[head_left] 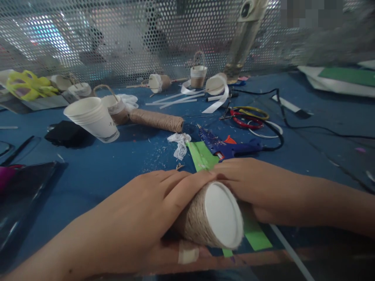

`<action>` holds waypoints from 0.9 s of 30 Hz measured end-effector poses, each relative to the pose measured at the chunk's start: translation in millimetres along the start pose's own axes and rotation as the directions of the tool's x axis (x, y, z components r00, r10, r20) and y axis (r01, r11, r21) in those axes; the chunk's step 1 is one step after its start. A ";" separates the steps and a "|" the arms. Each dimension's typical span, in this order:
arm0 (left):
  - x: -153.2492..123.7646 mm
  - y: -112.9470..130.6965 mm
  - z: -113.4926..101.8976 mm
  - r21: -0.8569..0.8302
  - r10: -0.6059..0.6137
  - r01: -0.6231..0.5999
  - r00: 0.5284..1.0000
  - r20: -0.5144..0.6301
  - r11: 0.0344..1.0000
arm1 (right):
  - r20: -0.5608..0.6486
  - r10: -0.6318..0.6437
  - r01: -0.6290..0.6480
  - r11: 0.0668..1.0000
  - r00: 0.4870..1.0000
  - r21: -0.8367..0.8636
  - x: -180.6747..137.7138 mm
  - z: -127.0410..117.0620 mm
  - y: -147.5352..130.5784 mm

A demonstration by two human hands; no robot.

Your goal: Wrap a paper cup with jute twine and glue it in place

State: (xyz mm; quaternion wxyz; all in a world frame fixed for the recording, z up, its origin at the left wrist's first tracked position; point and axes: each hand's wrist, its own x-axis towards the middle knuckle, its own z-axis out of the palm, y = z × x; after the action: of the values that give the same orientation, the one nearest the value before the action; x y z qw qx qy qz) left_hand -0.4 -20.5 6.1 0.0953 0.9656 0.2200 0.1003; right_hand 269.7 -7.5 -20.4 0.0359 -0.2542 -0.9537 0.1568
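Note:
A paper cup wrapped in twine [199, 218] lies tilted near the table's front edge, its white round base [224, 214] facing me. My left hand [164, 207] is closed around its left side, with the fingers over the top and a bandage on one finger. From the right, my right hand [249, 183] curls against the far side of the cup; its fingertips are partly hidden. Beneath lies a green strip [258, 234]. Just beyond my right hand rests a blue glue gun [231, 148] with an orange trigger, and left of it a crumpled white scrap [179, 143].
A twine roll [156, 120], stacked paper cups [92, 117] and small handled baskets [198, 74] stand farther back. Yellow scissors [31, 86] sit at the left. Coiled wires [249, 117] and a black cable lie right. A perforated metal panel [123, 39] closes the back.

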 end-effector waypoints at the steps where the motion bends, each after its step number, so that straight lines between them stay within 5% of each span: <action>1: 0.3 -0.1 0.1 0.000 0.002 -0.002 1.000 0.000 1.000 | -0.002 -0.007 0.007 1.000 1.000 0.004 0.2 0.3 0.6; 27: 1.2 -1.5 -0.3 -0.140 -0.079 0.086 0.995 0.052 0.986 | -0.059 0.042 -0.039 0.998 0.997 0.054 0.0 0.6 -0.3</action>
State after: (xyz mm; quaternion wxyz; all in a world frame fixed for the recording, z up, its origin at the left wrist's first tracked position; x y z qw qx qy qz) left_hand -0.1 -18.7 6.3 0.1731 0.9485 0.2499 0.0891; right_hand 269.5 -8.0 -20.8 0.0679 -0.2770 -0.9424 0.1748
